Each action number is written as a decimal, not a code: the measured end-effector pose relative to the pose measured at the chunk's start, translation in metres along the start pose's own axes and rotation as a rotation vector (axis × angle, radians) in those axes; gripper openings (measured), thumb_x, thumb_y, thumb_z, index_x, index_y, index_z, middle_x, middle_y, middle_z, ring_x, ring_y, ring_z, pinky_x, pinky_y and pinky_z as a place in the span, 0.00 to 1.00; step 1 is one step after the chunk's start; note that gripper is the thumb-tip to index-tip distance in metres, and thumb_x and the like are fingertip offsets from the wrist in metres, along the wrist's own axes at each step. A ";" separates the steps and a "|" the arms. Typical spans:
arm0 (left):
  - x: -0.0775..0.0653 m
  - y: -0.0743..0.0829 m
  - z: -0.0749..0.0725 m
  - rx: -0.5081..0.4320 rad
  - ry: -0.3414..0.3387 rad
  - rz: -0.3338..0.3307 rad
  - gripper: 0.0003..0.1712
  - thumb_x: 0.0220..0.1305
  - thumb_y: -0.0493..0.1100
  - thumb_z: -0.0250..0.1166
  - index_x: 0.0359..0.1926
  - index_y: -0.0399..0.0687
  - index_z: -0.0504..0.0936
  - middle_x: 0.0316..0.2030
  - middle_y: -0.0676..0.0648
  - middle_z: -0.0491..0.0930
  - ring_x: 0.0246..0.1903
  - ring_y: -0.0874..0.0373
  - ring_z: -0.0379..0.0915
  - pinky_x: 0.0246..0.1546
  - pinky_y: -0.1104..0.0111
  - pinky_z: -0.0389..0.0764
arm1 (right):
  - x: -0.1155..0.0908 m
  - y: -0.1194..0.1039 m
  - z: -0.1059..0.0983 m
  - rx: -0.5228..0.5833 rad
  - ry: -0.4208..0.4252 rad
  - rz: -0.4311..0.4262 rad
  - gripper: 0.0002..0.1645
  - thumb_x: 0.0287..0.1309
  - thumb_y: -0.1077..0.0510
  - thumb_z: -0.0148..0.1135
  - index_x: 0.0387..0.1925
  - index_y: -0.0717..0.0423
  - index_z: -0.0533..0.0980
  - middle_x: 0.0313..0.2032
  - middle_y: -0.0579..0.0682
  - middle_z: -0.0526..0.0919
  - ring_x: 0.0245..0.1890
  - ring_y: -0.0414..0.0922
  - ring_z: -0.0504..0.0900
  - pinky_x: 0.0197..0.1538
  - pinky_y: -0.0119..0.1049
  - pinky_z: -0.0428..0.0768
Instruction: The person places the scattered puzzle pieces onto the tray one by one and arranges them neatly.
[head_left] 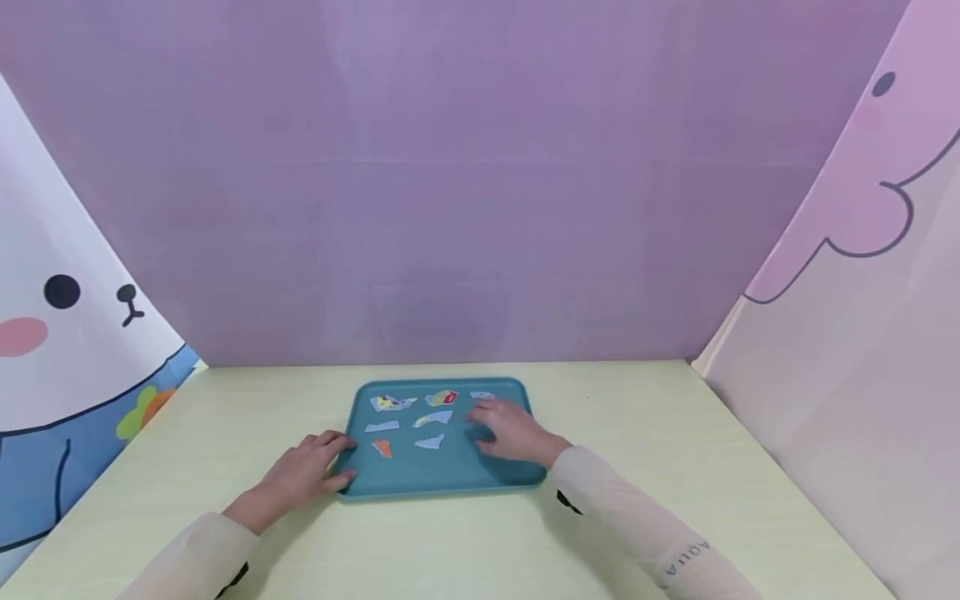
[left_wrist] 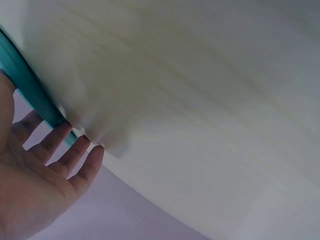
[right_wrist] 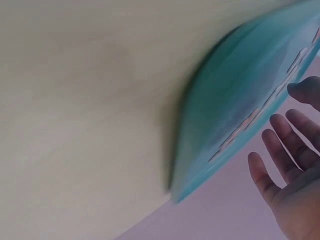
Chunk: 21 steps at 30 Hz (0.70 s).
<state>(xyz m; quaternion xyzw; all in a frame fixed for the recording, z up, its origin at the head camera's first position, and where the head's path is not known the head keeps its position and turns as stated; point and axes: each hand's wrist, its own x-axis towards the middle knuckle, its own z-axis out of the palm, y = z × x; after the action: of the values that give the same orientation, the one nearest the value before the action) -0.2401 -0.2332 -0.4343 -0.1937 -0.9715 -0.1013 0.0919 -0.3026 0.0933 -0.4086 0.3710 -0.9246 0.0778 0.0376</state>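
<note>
A teal tray (head_left: 450,479) lies on the table, bearing several flat, torn-looking picture pieces. In the back row are a blue-and-yellow piece (head_left: 392,403), a yellow-and-red piece (head_left: 442,398) and a small pale piece (head_left: 482,395). Nearer sit a pale strip (head_left: 382,427), a curved blue piece (head_left: 432,419), an orange piece (head_left: 383,448) and a pale pointed piece (head_left: 431,442). My left hand (head_left: 303,471) rests at the tray's left rim, fingers spread and loosely bent. Above the tray's right part hovers my right hand (head_left: 513,431), fingers apart, with nothing seen between them.
The pale yellow table (head_left: 645,500) extends around the tray. A purple backdrop (head_left: 480,208) stands behind it. Side panels carry cartoon prints, a white-and-blue figure (head_left: 75,333) at left and a pink shape (head_left: 862,200) at right.
</note>
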 end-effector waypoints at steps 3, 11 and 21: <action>0.000 0.000 0.000 -0.004 0.002 0.002 0.26 0.52 0.52 0.66 0.49 0.42 0.76 0.49 0.39 0.75 0.46 0.41 0.73 0.36 0.50 0.77 | -0.009 0.011 -0.001 0.019 0.017 0.029 0.24 0.53 0.54 0.62 0.53 0.51 0.74 0.54 0.47 0.76 0.60 0.48 0.69 0.60 0.44 0.69; 0.000 -0.003 0.001 -0.039 -0.004 -0.002 0.25 0.53 0.52 0.66 0.49 0.44 0.77 0.50 0.40 0.75 0.46 0.41 0.72 0.38 0.49 0.76 | -0.035 0.040 -0.003 0.060 0.099 0.083 0.21 0.51 0.56 0.64 0.48 0.56 0.76 0.47 0.49 0.78 0.49 0.47 0.74 0.50 0.44 0.75; -0.007 -0.011 -0.005 -0.112 0.053 0.006 0.27 0.54 0.54 0.65 0.52 0.45 0.75 0.51 0.41 0.75 0.48 0.40 0.73 0.42 0.48 0.75 | -0.073 0.076 -0.016 0.027 0.222 0.168 0.22 0.47 0.58 0.67 0.46 0.59 0.76 0.43 0.51 0.79 0.45 0.50 0.76 0.45 0.48 0.75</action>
<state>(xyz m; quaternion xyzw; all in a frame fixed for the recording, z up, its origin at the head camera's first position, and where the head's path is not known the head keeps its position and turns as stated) -0.2378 -0.2466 -0.4330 -0.1985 -0.9610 -0.1602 0.1067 -0.3025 0.1994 -0.4106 0.2819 -0.9414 0.1336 0.1282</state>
